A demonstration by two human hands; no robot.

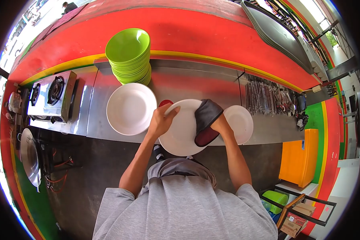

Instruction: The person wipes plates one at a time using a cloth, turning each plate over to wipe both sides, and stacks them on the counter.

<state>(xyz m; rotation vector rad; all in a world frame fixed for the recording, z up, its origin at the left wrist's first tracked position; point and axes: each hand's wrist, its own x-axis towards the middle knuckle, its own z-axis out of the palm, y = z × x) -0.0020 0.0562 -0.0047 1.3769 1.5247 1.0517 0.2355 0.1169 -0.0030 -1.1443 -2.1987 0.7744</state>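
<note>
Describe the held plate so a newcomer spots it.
Along the red wall runs a steel counter. At its near edge, between a left white dish and a right one, is the white plate. Only it is held in the left hand, a dark cloth against it.

A two-burner stove (52, 100) stands at left, with cutlery (267, 96) and an orange container (299, 159) at right.

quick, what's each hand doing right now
Left hand: closed on the rim of a white plate.
Right hand: holding a dark cloth against the plate, fingers mostly hidden.
</note>
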